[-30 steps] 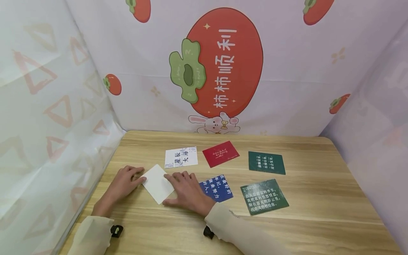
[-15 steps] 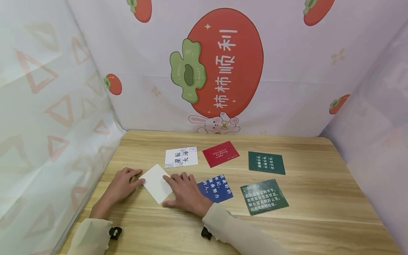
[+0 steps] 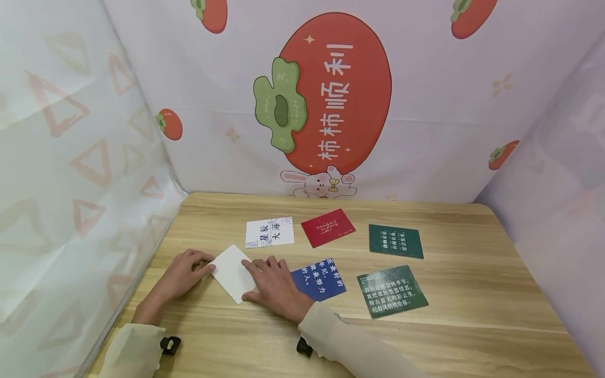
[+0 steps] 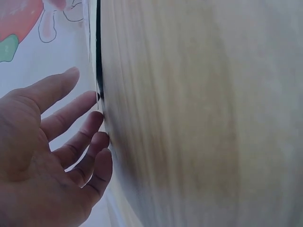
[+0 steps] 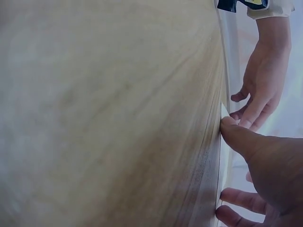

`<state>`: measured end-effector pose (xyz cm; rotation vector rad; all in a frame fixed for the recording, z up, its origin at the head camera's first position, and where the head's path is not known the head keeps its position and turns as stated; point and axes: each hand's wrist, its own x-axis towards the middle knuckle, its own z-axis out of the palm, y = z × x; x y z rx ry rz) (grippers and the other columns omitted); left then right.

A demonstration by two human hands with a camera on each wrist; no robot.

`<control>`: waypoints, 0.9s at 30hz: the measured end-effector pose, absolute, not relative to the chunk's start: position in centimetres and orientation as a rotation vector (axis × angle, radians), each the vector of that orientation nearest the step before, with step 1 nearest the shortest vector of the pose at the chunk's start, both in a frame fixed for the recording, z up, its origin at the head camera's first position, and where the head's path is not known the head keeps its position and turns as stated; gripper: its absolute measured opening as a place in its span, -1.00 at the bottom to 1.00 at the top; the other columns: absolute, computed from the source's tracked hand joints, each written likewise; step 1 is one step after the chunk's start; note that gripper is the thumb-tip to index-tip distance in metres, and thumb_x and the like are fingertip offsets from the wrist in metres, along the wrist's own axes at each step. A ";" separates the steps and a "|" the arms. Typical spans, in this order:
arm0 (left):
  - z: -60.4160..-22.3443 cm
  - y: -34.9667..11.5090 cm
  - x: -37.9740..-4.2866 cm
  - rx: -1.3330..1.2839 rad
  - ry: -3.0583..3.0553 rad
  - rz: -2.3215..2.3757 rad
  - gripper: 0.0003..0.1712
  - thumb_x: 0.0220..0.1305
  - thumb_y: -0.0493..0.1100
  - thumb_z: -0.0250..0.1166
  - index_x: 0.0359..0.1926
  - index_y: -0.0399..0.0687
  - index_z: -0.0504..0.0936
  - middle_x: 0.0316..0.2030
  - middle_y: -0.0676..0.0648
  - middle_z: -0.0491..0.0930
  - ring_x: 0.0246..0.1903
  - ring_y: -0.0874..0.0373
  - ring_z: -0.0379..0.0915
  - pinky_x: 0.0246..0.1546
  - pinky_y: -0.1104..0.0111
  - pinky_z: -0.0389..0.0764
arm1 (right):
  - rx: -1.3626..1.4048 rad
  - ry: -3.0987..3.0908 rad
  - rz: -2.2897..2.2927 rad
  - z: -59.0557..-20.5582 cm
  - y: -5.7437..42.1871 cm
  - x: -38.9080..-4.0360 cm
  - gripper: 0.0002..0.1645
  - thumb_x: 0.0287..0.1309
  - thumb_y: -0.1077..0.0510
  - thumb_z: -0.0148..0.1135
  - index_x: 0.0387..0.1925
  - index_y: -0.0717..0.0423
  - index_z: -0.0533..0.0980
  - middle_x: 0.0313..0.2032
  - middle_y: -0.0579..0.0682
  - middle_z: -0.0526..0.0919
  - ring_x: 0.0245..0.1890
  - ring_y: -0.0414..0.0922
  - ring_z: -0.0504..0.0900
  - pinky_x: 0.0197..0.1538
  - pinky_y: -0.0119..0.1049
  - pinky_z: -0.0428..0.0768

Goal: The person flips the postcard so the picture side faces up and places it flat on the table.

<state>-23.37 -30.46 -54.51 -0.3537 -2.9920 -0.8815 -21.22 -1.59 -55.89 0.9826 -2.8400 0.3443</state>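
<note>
A blank white card [image 3: 231, 273] lies turned cornerwise on the wooden table. My left hand [image 3: 183, 277] rests at its left corner, thumb and fingertips by the edge. In the left wrist view that hand [image 4: 57, 137] has loosely bent, spread fingers. My right hand [image 3: 276, 289] spans the card's right corner, forefinger on the upper right edge and thumb near the bottom. The right wrist view shows its thumb [image 5: 244, 139] touching the card's edge, fingertips low against the table. A blue card with white writing [image 3: 321, 281] is partly covered by the right hand.
Behind lie a white card with dark characters [image 3: 269, 232] and a red card [image 3: 328, 228]. Two green cards [image 3: 396, 241] lie further right, one nearer the front. The table [image 3: 472, 294] meets a patterned cloth wall [image 3: 425, 131] at its back.
My right hand has slid slightly left, uncovering a little more of the blue card. The left hand and white card look almost unmoved; the other cards stay put.
</note>
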 end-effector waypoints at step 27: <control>-54.7 -31.1 -23.2 -0.397 -2.966 -1.117 -0.56 0.38 -0.28 0.51 0.24 -0.23 0.69 -0.02 -0.10 0.79 -0.03 0.08 0.66 -0.08 0.40 0.64 | 1.020 -2.813 0.431 -56.3 -1.3 -21.5 -0.04 0.33 -0.41 0.43 0.62 -0.22 0.37 0.41 -0.07 0.58 0.23 -0.09 0.53 0.16 -0.18 0.46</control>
